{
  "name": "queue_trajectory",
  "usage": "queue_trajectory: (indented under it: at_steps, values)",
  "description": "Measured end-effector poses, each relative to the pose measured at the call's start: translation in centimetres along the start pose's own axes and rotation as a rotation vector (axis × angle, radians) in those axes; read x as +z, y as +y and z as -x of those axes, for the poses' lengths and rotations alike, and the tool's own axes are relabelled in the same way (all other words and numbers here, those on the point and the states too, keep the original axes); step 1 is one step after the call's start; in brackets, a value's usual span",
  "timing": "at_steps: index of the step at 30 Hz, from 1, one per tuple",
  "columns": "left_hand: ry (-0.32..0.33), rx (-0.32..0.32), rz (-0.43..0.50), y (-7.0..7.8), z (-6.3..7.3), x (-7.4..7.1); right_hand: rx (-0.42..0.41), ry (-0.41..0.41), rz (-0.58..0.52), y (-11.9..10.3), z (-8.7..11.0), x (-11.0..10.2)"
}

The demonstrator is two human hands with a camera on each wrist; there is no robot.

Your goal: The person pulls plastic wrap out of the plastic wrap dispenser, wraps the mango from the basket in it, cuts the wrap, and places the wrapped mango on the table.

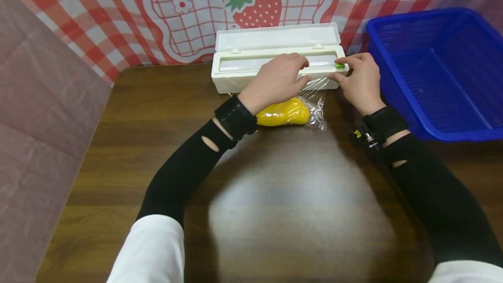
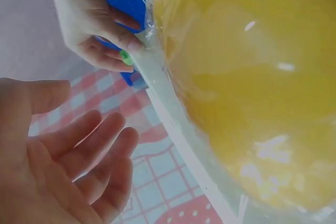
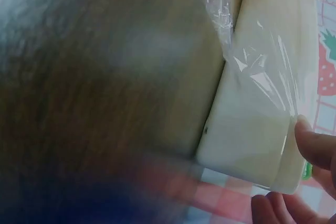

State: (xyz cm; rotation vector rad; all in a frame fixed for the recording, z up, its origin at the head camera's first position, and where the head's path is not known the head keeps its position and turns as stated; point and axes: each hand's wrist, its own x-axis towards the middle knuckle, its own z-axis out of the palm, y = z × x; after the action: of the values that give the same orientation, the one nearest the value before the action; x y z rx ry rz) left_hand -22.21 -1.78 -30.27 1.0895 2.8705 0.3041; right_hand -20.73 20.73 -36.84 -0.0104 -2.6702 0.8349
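A white cling film dispenser (image 1: 235,83) stands at the table's back edge with its lid (image 1: 275,38) raised. At its right end my right hand (image 1: 359,80) pinches the green slide cutter (image 1: 339,65), thumb at the front edge. My left hand (image 1: 275,80) is over the middle of the dispenser, palm turned right, its fingers loosely bent and holding nothing. In front of the box lies a smooth yellow item (image 1: 284,112) wrapped in clear film, partly hidden by the left wrist. Film (image 3: 262,72) stretches from it up to the dispenser's edge, gathered in creases.
A blue plastic basket (image 1: 408,86) stands to the right, close beside my right hand. Behind the dispenser hangs a red-and-white checked cloth (image 1: 184,21) with a strawberry print. The wooden table (image 1: 157,108) ends at the left along a pinkish cloth.
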Motion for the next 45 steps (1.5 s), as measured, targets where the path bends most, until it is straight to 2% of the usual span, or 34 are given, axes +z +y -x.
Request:
queue_trajectory:
  at_steps: [5, 8, 12, 18, 24, 27, 30, 35, 39, 45]
  values:
    - [-0.050, 0.017, -0.071, 1.0, -2.3, 0.6, -0.023, 0.033, -0.011, 0.4, -0.1, 0.0]
    - [-0.079, 0.035, -0.105, 1.6, -3.5, 1.2, -0.034, 0.024, -0.019, 0.7, -0.2, 0.0]
    - [-0.060, 0.046, -0.130, 2.3, -5.0, 1.5, -0.039, 0.014, -0.041, 1.1, -0.4, -0.1]
    - [-0.030, 0.050, -0.113, 3.0, -7.2, 1.5, -0.037, 0.051, -0.056, 1.6, -0.4, -0.3]
    - [-0.026, 0.017, -0.048, 3.1, -9.0, 1.9, -0.033, 0.077, -0.043, 1.9, -0.5, -0.4]
    - [-0.030, 0.014, -0.038, 3.1, -9.4, 2.2, -0.063, 0.068, -0.029, 2.1, -0.6, -0.4]
    - [-0.034, 0.046, -0.048, 3.1, -9.5, 2.4, -0.087, 0.055, -0.010, 2.4, -0.6, -0.4]
    - [-0.073, 0.036, -0.022, 2.8, -9.3, 1.9, -0.114, 0.024, -0.020, 2.0, -0.5, -0.1]
    - [-0.113, 0.016, 0.011, 2.7, -9.1, 1.3, -0.055, 0.028, -0.016, 1.5, 0.0, 0.2]
    - [-0.118, 0.018, 0.004, 2.7, -8.8, 1.0, 0.015, 0.037, 0.007, 0.9, 0.7, 0.5]
